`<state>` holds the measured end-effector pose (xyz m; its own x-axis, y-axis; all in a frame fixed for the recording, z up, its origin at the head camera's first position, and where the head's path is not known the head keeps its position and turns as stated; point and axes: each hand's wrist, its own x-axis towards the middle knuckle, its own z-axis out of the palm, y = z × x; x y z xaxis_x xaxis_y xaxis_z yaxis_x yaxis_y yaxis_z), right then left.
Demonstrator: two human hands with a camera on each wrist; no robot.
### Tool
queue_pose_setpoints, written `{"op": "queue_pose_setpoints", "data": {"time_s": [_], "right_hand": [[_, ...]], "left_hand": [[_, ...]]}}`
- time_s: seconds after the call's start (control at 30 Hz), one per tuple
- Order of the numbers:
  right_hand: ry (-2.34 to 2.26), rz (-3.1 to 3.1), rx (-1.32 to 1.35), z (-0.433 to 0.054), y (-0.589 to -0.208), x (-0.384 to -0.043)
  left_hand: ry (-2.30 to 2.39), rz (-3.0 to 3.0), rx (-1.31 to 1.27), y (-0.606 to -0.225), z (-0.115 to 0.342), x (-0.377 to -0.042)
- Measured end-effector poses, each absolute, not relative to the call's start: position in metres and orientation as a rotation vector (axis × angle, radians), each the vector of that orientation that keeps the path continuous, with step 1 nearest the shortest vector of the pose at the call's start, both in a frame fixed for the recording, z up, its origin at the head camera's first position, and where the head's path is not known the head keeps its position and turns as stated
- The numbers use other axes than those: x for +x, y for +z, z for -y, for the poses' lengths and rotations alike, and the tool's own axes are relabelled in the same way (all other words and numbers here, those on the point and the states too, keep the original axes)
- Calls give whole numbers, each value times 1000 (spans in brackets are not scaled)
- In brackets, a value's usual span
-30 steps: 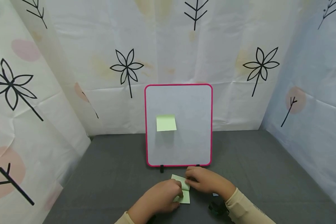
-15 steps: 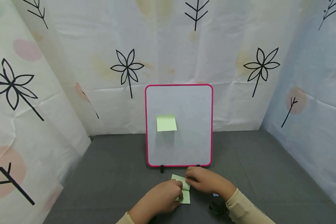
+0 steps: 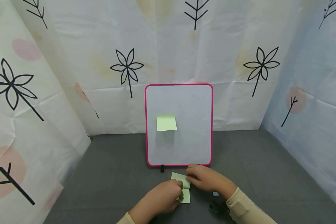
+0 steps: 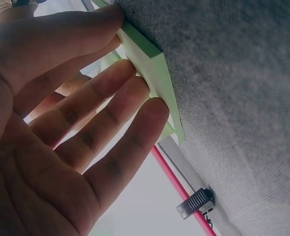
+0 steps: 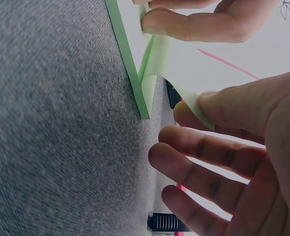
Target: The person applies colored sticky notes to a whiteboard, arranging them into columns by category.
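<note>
A pale green sticky note pad point(image 3: 186, 197) lies on the grey table below the whiteboard. My left hand point(image 3: 163, 196) holds the pad down, its thumb point(image 4: 103, 22) at the pad's side edge and its fingertips on the top. In the right wrist view the top sticky note point(image 5: 159, 56) curls up off the pad, bent back toward the board. My right hand point(image 3: 208, 179) pinches the free end of that sheet between thumb point(image 5: 228, 105) and index finger. Its other fingers spread loosely below, touching nothing.
A pink-framed whiteboard point(image 3: 190, 140) stands upright just beyond the hands, on small black feet point(image 3: 162, 168). One green sticky note point(image 3: 166, 122) is stuck on its left half. A dark object point(image 3: 219, 207) sits by the right sleeve. Patterned cloth point(image 3: 81, 56) surrounds the table.
My right hand and the lifted sheet have shifted very slightly toward the board. The left hand stays on the pad.
</note>
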<state>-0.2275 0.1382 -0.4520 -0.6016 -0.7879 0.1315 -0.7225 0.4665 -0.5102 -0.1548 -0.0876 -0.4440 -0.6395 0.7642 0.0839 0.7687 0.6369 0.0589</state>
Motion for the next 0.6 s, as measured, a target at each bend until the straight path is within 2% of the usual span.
{"op": "queue_pose_setpoints", "data": {"time_s": [0.6], "right_hand": [[-806,-2677,-1366,-140,-451,-229]], "left_hand": [[-121,2738,-1312,-447,86,-154]]}}
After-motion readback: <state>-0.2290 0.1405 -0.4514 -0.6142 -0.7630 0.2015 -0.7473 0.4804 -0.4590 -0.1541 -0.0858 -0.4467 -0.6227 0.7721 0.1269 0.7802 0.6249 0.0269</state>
